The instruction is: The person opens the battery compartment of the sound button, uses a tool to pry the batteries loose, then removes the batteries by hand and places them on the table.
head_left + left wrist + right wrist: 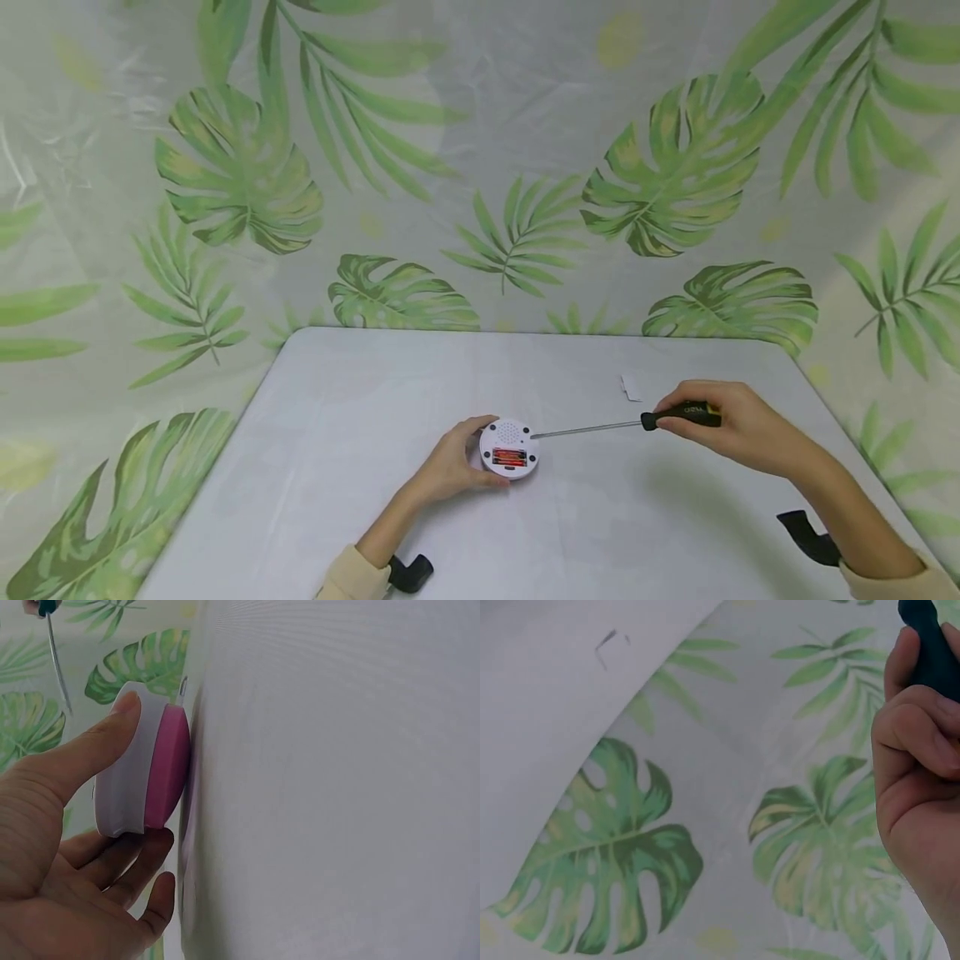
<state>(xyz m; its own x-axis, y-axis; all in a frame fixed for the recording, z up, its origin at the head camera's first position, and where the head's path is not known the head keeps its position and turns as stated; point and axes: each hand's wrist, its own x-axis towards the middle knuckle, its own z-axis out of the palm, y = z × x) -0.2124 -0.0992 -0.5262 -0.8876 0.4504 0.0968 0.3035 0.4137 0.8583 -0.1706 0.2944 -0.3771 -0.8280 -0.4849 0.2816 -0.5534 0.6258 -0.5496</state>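
Observation:
My left hand point(453, 458) grips a round battery-powered device point(508, 432) by its rim, thumb on one side and fingers on the other. Its white back faces up, with speaker holes, dark screw spots and two red batteries point(510, 457) in an uncovered slot. The left wrist view shows its pink underside point(169, 769) close to the table. In my right hand point(742, 425) is a screwdriver point(686, 412), held by its dark handle. The long shaft points left, its tip by the device's right edge; the left wrist view shows the tip apart from the device.
A small white piece point(632, 388) lies on the white table point(360, 392) beyond the screwdriver. A leaf-patterned sheet point(525, 125) hangs behind the table's far edge. Black curved pieces point(412, 574) stick out by both wrists.

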